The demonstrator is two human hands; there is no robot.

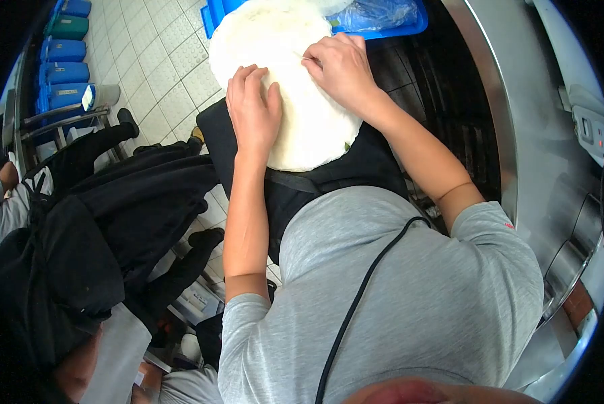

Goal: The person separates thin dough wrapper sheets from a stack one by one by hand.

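A large pale, roundish mass [305, 131], with small green bits at its edge, lies in front of my body, over the near edge of a blue container [419, 25]. My left hand [253, 111] rests on its left part, palm down with the fingers apart. On the upper right part is my right hand [339, 66], its thumb and index finger pinched together at the surface; what they hold is too small to make out. Clear plastic film [376, 15] lies inside the blue container.
A steel counter edge [497, 101] curves along the right, with a white control box [588, 131] beyond. Blue bins [66, 50] are stacked at the upper left on a tiled floor [154, 60]. Co-workers in black aprons [80, 256] stand close on the left.
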